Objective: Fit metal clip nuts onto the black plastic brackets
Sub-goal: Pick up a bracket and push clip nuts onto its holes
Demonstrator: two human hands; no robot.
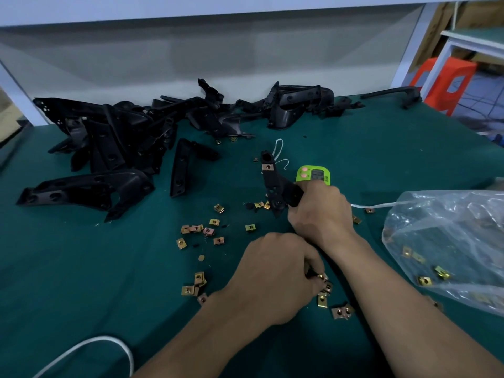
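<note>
Two bare hands worked over a dark green cloth-covered desk (pixel 81 268). The right hand (pixel 321 214) had its fingers (pixel 297 214) clenched round the lower end of a black plastic bracket (pixel 275 184). It held the bracket tilted up off the desk, just in front of a lime-green digital timer (pixel 313 174). One copper-toned metal clip nut (pixel 267 166) already sat on the bracket's upper tip.

The left hand (pixel 275 279), nearer the viewer, had its fingers (pixel 305 255) curled down into a small cluster of brass-coloured clip nuts (pixel 324 293). It seemed to be pinching one clip nut (pixel 321 276), though the fingertips were partly hidden. More loose clip nuts (pixel 201 230) lay scattered to the left, and others sat inside a crumpled clear plastic bag (pixel 450 241) on the right. A heap of black plastic brackets (pixel 114 137) lay at the back of the desk.

I judged three risks. The clustered nuts touched one another, so the pinch could lift two at once or fumble one. A nut turned the wrong way round could jam or skew on the bracket's edge, so that its hole missed the bracket's. With the bracket gripped at one end only, a hard push could twist it in the hand.
</note>
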